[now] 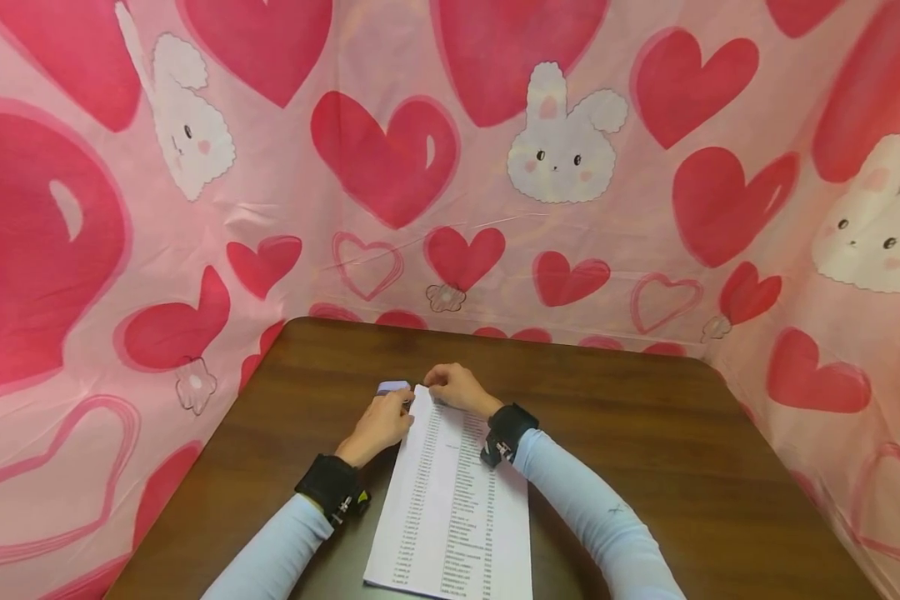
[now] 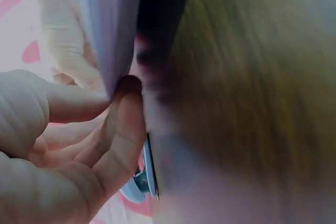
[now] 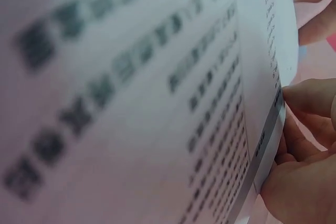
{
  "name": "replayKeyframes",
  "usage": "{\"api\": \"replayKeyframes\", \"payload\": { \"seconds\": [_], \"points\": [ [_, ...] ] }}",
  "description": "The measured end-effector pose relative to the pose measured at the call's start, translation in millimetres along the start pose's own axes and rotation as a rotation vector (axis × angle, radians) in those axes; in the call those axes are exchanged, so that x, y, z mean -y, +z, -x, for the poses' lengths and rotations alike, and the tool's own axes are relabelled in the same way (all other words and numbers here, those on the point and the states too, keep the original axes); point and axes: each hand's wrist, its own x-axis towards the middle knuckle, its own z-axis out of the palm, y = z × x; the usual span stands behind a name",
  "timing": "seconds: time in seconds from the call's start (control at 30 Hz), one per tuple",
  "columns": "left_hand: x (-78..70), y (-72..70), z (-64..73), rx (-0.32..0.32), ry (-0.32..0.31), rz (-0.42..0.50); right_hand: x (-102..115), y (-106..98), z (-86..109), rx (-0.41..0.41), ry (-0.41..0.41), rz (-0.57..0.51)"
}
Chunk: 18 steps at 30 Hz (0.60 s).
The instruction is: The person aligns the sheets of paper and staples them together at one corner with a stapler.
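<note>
A sheaf of white paper (image 1: 450, 500) printed with columns of text lies lengthwise on the table, its top end lifted a little. My left hand (image 1: 381, 427) pinches the top left corner between thumb and fingers; the left wrist view shows the paper edge (image 2: 113, 30) between them. At the top edge my right hand (image 1: 461, 389) pinches the sheets, thumb on the printed face in the right wrist view. Just beyond the left hand sits a small pale lavender-blue object (image 1: 393, 387) resembling a stapler, partly hidden by the fingers.
The dark brown wooden table (image 1: 630, 433) extends to both sides and behind the paper. A pink cloth (image 1: 495, 167) with hearts and rabbits hangs around its back and sides. Black wrist cameras (image 1: 330, 487) are strapped to both forearms.
</note>
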Motion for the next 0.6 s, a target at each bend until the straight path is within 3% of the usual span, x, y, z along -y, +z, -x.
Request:
{"api": "replayKeyframes", "payload": {
  "seconds": [0.17, 0.5, 0.6],
  "points": [
    [4.3, -4.8, 4.9, 0.074, -0.011, -0.021, -1, 5, -3.9, 0.023, 0.033, 0.015],
    [8.6, -7.3, 6.7, 0.097, 0.045, -0.131, 10, 10, -10.6, 0.057, 0.084, 0.070],
    [10.2, -8.2, 5.4, 0.122, 0.027, -0.144, 13, 11, -12.3, 0.065, 0.094, 0.068]
  ]
}}
